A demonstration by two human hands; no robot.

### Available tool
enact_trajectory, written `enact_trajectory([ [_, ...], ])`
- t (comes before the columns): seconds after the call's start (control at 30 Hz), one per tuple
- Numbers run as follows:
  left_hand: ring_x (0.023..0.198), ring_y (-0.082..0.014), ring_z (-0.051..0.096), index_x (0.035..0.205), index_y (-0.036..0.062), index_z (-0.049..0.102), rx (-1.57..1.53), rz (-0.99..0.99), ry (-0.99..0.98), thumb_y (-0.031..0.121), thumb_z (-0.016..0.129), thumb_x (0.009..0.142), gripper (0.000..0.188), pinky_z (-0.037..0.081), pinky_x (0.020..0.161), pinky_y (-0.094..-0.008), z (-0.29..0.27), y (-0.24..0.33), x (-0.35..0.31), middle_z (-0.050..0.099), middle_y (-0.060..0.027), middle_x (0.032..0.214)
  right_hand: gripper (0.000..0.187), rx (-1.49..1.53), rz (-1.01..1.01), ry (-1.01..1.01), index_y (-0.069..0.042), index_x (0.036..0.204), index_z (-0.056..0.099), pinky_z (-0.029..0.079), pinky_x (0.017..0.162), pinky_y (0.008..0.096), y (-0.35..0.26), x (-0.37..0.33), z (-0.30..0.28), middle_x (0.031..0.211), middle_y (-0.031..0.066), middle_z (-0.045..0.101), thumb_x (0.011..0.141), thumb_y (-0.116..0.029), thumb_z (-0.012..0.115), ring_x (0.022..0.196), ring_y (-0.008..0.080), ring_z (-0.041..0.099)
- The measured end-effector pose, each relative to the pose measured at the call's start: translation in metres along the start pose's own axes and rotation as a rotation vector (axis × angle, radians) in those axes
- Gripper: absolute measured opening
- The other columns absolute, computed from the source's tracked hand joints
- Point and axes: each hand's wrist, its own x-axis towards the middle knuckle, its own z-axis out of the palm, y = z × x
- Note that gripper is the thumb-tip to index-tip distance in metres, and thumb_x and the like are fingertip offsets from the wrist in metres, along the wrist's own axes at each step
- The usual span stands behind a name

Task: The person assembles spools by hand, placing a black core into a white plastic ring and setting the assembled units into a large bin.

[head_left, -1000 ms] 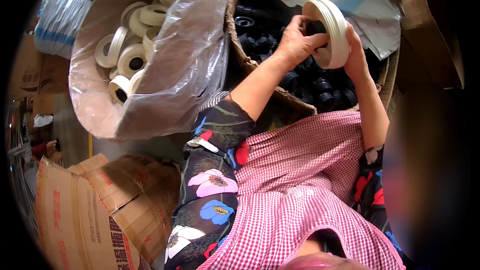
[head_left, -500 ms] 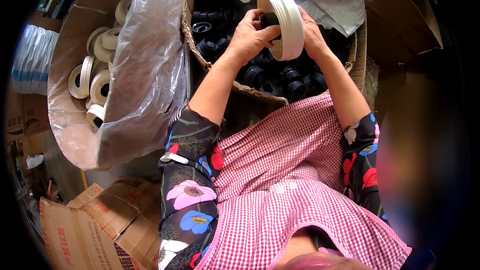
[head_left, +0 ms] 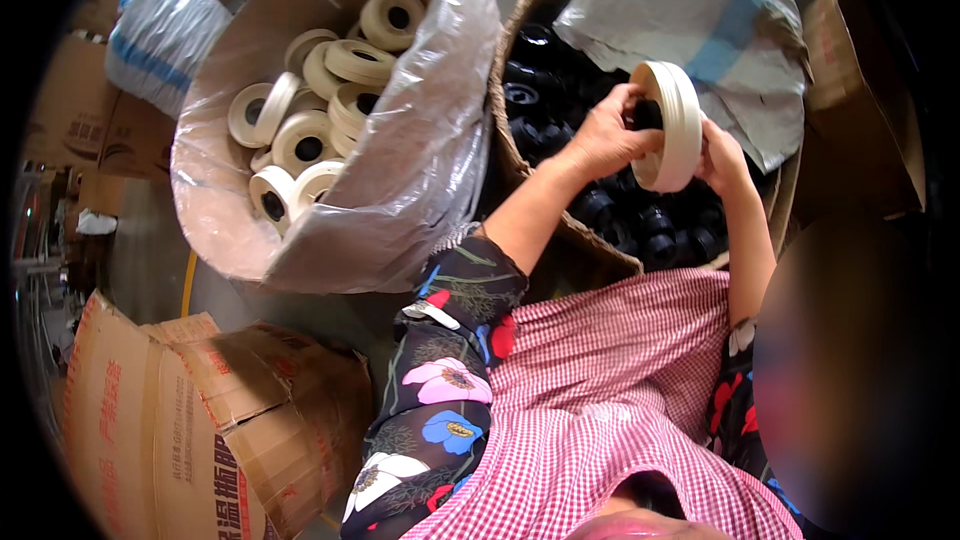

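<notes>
A round cream-white plastic part with a ridged rim is held upright above a carton of black parts, its side turned toward me. My left hand is closed on it from the left, fingers and thumb at a black fitting in its middle. Behind the part's right side, my right hand grips it; some of its fingertips are hidden. Black plastic fittings lie heaped in the carton beneath both hands.
To the left stands a large plastic-lined container with several similar cream parts. A white woven sack covers the carton's far side. Cardboard boxes stand at the lower left, and an open box at the right.
The view has swung left, so the hands and containers appear farther right, and more cream parts show. Both hands keep hold of the same cream part.
</notes>
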Motion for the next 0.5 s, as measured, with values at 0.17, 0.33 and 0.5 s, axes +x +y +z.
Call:
enact_trajectory([
  [0.17,0.091,-0.0199,0.061,0.125,-0.0016,0.038,-0.196,-0.001,0.156,0.010,0.073,0.072,0.065,0.057,0.068,-0.0320,-0.009,0.037,-0.004,0.057,-0.0126,0.107,0.037,-0.202,0.019,-0.007,-0.011,0.074,0.052,0.030,0.039,0.0205,0.000,-0.015,0.033,0.054,-0.0039,0.045,0.094,-0.041,0.044,0.042,0.0069,0.039],
  [0.33,0.115,-0.0307,0.052,0.126,0.0095,0.045,-1.172,0.426,-0.241,0.055,0.049,0.086,0.061,0.046,0.094,-0.0438,-0.038,0.088,0.001,0.054,-0.0166,0.122,0.038,-0.354,0.008,-0.047,-0.008,0.079,0.055,0.033,0.041,0.0193,0.005,-0.025,0.041,0.056,-0.0031,0.049,0.094,-0.041,0.045,0.046,0.0055,0.043],
  [0.5,0.108,-0.0362,0.054,0.115,0.0079,0.049,-1.000,0.107,-0.059,0.063,0.045,0.085,0.063,0.045,0.090,-0.0499,-0.037,0.042,-0.008,0.056,-0.0191,0.115,0.037,-0.489,0.021,-0.159,-0.007,0.079,0.056,0.035,0.043,0.0200,0.021,-0.025,0.058,0.058,-0.0020,0.051,0.094,-0.040,0.047,0.048,0.0056,0.045],
])
